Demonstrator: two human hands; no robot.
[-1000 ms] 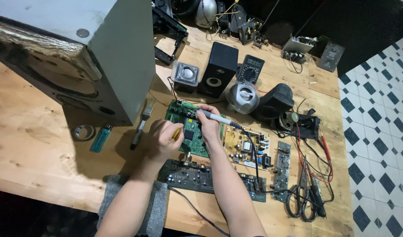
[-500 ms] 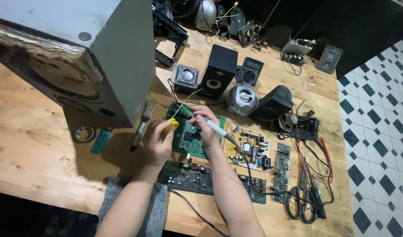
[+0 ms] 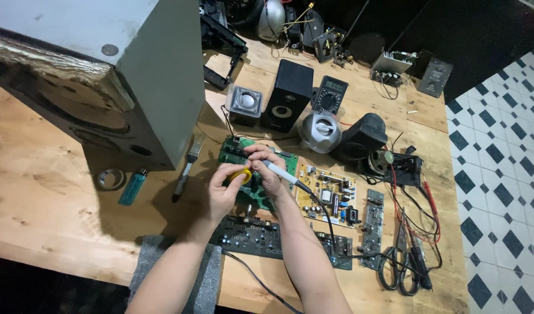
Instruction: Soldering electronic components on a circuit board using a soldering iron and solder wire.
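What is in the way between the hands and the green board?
Nothing visible. Both hands are right over the green circuit board: the left hand pinches a small yellow ring, and the right hand holds a white soldering iron.

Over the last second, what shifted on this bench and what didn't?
The right hand turned the soldering iron so its tip points back toward the person, and drew in to meet the left hand. The left hand raised the small yellow solder roll off the green circuit board up to the right fingers. Neither hand let go. Board, brush, lighter and speakers stayed put.
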